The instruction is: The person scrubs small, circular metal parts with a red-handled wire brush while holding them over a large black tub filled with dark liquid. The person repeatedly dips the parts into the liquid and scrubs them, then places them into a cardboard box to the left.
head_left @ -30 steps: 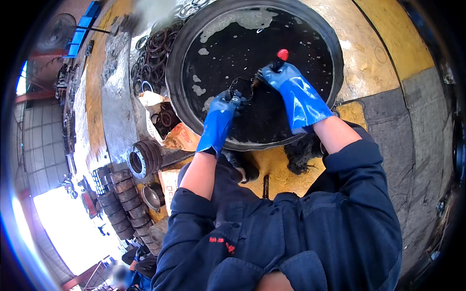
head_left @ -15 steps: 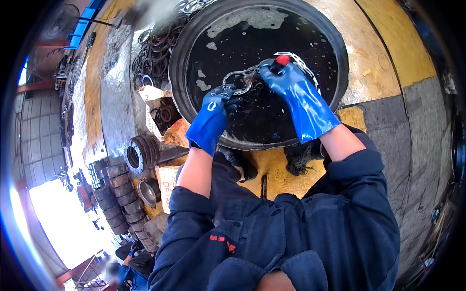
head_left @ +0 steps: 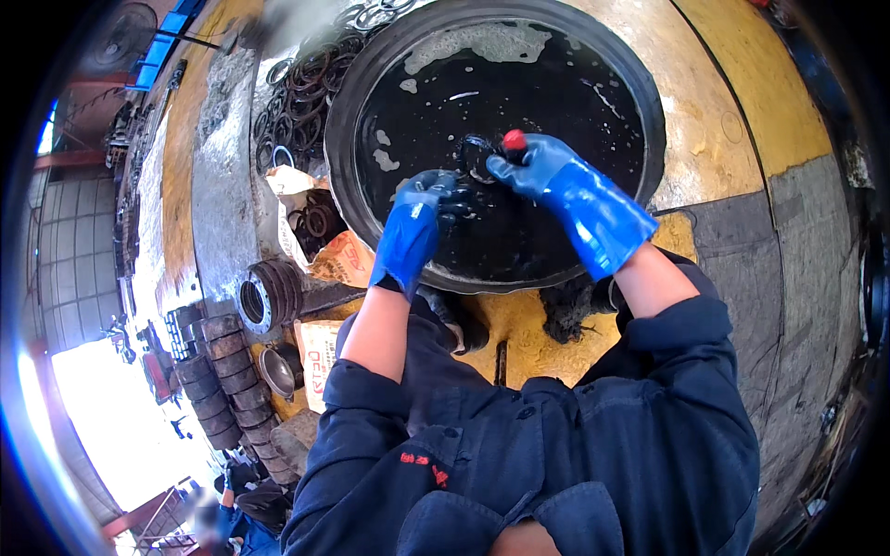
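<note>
Head view: a wide, round, dark-rimmed tub point(head_left: 338, 176) is filled with black liquid, on which a pale foam patch point(head_left: 482, 42) is spread along the far side. Both hands are covered by long blue rubber gloves and are held over the tub. By the right hand point(head_left: 533, 169), a dark tool with a rounded red end point(head_left: 513, 140) is gripped in closed fingers; its other end is hidden. The left hand point(head_left: 434, 196) is loosely curled, its fingertips just beside a thin, dark, wet ring point(head_left: 477, 159); whether the ring is pinched by them cannot be told. The ring is placed between the two hands, above the liquid. To the tub's left, a heap of dark rings point(head_left: 301, 97) is piled, and more rings point(head_left: 317, 220) are held in an open white-and-orange sack point(head_left: 345, 259).
</note>
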Tool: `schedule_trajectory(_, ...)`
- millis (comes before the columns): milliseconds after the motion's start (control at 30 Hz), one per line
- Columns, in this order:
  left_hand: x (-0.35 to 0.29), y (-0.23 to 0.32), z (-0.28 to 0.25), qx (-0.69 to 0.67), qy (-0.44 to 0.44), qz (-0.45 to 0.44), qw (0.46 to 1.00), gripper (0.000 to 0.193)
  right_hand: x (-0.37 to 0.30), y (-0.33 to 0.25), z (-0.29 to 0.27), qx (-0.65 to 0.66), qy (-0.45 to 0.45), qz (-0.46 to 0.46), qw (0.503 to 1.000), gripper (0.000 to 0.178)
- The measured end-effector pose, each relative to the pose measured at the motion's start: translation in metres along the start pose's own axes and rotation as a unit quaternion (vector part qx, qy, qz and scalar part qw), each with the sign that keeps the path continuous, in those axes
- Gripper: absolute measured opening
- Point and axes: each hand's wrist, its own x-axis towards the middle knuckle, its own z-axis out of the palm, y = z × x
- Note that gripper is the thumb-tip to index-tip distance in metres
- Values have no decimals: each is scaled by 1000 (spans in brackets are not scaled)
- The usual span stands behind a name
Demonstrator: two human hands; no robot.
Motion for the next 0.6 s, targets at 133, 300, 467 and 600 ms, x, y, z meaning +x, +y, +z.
schedule_trajectory(133, -2, 28, 8, -55, -1, -156, 986, 47, -9, -20, 14, -437, -29, -168, 883, 32)
schedule_trajectory(300, -2, 9, 1, -123, -76, -82, 986, 34, -13, -22, 44, -381, -40, -120, 916, 22)
schedule_trajectory(467, 1, 7, -5, -25, -36, -7, 999, 34, 5, 48, 35, -162, 206, -259, 930, 27)
schedule_trajectory(600, -7, 17, 1, -27, 36, -5, 999, 31, 15, 28, 6, -40, 100, 59, 992, 37)
